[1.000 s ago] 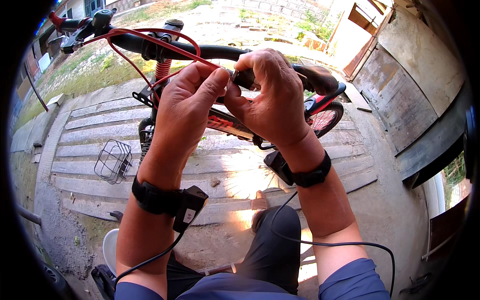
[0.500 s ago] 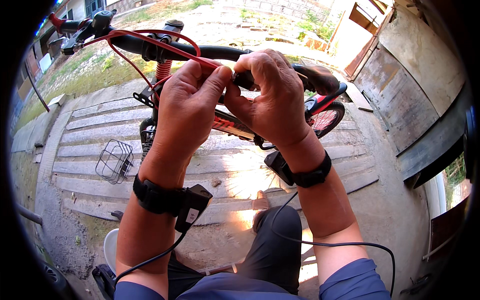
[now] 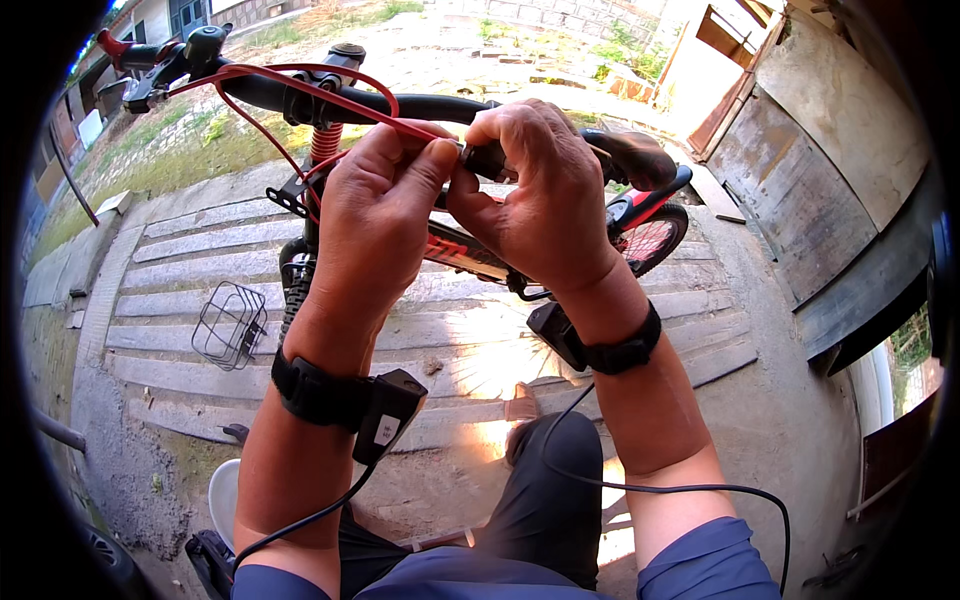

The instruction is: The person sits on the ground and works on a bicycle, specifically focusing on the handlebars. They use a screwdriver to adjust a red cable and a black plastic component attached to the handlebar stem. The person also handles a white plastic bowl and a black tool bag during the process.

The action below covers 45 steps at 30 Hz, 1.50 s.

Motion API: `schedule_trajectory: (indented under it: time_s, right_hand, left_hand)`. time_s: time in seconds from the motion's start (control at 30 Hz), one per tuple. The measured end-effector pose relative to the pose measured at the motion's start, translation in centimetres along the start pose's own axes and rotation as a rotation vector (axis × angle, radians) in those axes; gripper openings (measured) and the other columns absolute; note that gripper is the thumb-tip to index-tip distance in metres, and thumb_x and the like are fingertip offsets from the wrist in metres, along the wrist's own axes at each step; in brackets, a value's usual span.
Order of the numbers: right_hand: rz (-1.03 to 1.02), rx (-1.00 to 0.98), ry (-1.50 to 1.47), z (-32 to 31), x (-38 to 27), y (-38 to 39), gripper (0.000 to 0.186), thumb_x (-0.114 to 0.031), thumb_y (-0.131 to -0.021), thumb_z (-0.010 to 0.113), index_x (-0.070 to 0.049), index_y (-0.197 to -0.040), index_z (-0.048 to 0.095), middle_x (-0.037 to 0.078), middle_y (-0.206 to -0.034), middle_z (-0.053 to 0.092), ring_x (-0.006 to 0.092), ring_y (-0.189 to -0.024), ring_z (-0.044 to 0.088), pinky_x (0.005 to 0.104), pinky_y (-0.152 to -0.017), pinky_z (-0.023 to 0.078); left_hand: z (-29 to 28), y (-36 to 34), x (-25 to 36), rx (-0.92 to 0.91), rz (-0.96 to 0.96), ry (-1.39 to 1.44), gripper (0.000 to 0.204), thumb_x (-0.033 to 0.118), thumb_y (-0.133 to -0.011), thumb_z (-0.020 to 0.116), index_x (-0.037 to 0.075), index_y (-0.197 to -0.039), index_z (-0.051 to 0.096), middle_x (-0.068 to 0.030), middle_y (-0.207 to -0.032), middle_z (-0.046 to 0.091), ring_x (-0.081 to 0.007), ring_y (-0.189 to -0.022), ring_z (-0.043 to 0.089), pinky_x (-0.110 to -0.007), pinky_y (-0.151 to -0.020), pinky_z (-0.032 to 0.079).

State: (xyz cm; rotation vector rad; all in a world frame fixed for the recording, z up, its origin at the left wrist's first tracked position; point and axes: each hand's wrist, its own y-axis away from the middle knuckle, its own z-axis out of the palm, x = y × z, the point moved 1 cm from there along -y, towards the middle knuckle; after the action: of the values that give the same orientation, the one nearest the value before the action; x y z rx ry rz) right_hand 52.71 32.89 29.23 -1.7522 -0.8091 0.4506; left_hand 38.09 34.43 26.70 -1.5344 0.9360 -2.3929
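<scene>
A bicycle stands in front of me, its black handlebar crossing just beyond my hands. My left hand pinches a red cable between thumb and forefinger. That cable loops back toward the left end of the bar. Close against those fingertips, my right hand has its thumb and curled fingers around a small black fitting, partly hidden by the fingers. A tiny bright end shows between the two hands; whether it sits inside the fitting cannot be made out.
At the bar's left end are a brake lever and a red-ended grip. The saddle and rear wheel lie beyond my right hand. A wire basket rests on the slatted paving. Black cords run from my wristbands.
My left thumb and fingers have shifted slightly back from the right fingertips, showing a small bright end at the cable. The right hand keeps its hold, almost unmoved.
</scene>
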Motion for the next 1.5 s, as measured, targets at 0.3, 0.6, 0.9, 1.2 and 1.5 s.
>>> schedule_trajectory:
  time_s: [0.3,0.6,0.9,1.2,1.5]
  right_hand:
    - [0.01,-0.021,-0.001,-0.1,-0.3,-0.1,0.028,-0.005,-0.067,0.076,-0.008,-0.089,0.059,0.008,-0.08,0.06,0.0255,-0.07,0.06,0.0333,-0.062,0.05]
    - [0.017,0.006,0.009,0.2,-0.1,0.1,0.027,-0.012,-0.067,0.076,-0.01,-0.086,0.056,0.007,-0.078,0.057,0.0292,-0.074,0.059,0.0391,-0.063,0.05]
    - [0.013,0.017,-0.038,0.1,0.2,0.1,0.022,-0.013,-0.07,0.073,-0.008,-0.088,0.062,0.009,-0.08,0.062,0.0303,-0.075,0.061,0.0391,-0.065,0.051]
    - [0.061,0.023,-0.038,-0.1,-0.3,0.1,0.025,-0.01,-0.07,0.074,-0.007,-0.091,0.061,0.008,-0.083,0.062,0.0297,-0.076,0.062,0.0386,-0.066,0.052]
    - [-0.01,0.023,-0.002,0.1,0.1,0.3,0.027,-0.012,-0.068,0.077,-0.009,-0.09,0.061,0.007,-0.081,0.06,0.029,-0.076,0.061,0.0383,-0.063,0.051]
  left_hand:
    - [-0.3,0.0,0.1,0.04,-0.041,-0.184,0.016,0.013,-0.097,0.06,-0.003,-0.103,0.063,-0.0045,-0.087,0.067,-0.0075,-0.079,0.06,-0.021,-0.071,0.049]
    - [-0.2,-0.2,-0.2,-0.003,0.003,-0.039,0.013,0.009,-0.096,0.06,-0.002,-0.102,0.064,-0.0042,-0.09,0.067,-0.0078,-0.084,0.06,-0.022,-0.074,0.049]
    - [-0.7,-0.4,-0.3,-0.044,0.001,-0.005,0.014,0.01,-0.097,0.059,0.0,-0.103,0.065,-0.0034,-0.09,0.067,-0.0079,-0.08,0.061,-0.022,-0.073,0.049]
    - [-0.9,-0.4,0.3,-0.047,-0.076,-0.065,0.018,0.015,-0.097,0.06,0.001,-0.106,0.067,-0.0017,-0.09,0.067,-0.0077,-0.083,0.059,-0.024,-0.077,0.047]
    - [-0.7,-0.4,0.7,-0.057,-0.034,-0.067,0.017,0.014,-0.096,0.061,0.001,-0.106,0.066,-0.0013,-0.093,0.067,-0.0083,-0.086,0.06,-0.024,-0.079,0.048]
